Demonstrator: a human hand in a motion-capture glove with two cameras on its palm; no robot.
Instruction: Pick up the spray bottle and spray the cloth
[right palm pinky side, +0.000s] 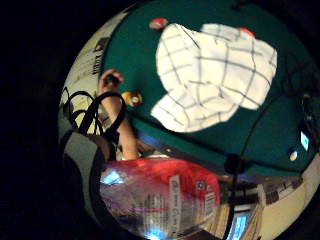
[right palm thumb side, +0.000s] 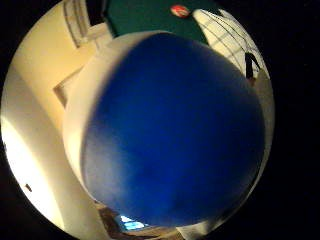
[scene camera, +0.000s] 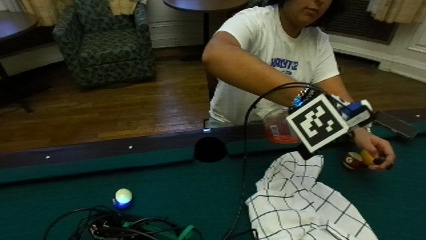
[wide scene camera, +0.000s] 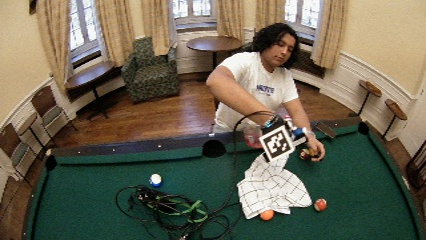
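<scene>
- Right hand (scene camera: 336, 117) grips bottle (scene camera: 278, 127), raised above the rail over cloth (scene camera: 306, 210).
- Cloth lies on bench (scene camera: 166, 190), just below.
- Aim the nozzle down at mid-cloth; squeeze the trigger without tilting.

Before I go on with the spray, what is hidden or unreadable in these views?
- Right hand: the marker board covers it in both outside views, so its fingers and grip cannot be seen.
- Spray bottle: only a red-and-clear part shows past the forearm; nozzle and trigger hidden. In the little finger side view its label is too blurred to read.
- Thumb side view: a blue surface fills it.
- Cloth: cut off by the outside view's lower edge.
</scene>
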